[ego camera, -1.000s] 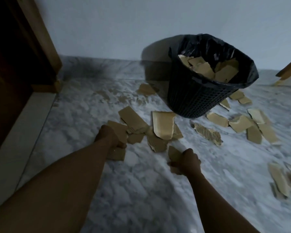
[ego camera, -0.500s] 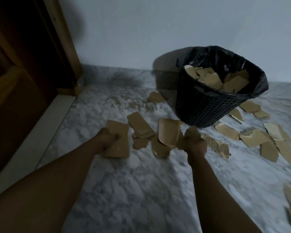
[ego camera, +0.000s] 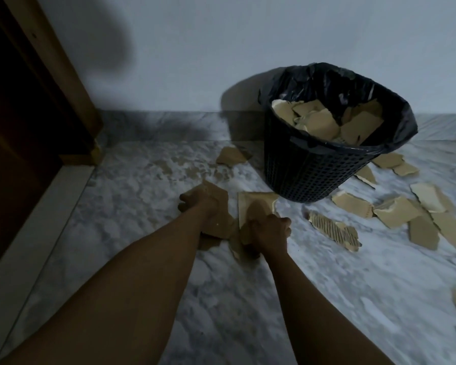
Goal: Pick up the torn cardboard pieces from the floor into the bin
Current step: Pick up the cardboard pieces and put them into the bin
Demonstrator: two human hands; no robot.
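Gripping cardboard in both fists, you risk shedding scraps on the lift. Your left hand (ego camera: 202, 205) is curled round a loose stack of torn pieces (ego camera: 220, 208), and your right hand (ego camera: 270, 230) clutches a curved sheet (ego camera: 253, 204) beside it, though dim light hides how firmly. The bin (ego camera: 308, 175) just beyond looks heaped near its rim, so a careless drop could bounce out among the scattered pieces (ego camera: 395, 214) on the floor (ego camera: 142, 206) to its right.
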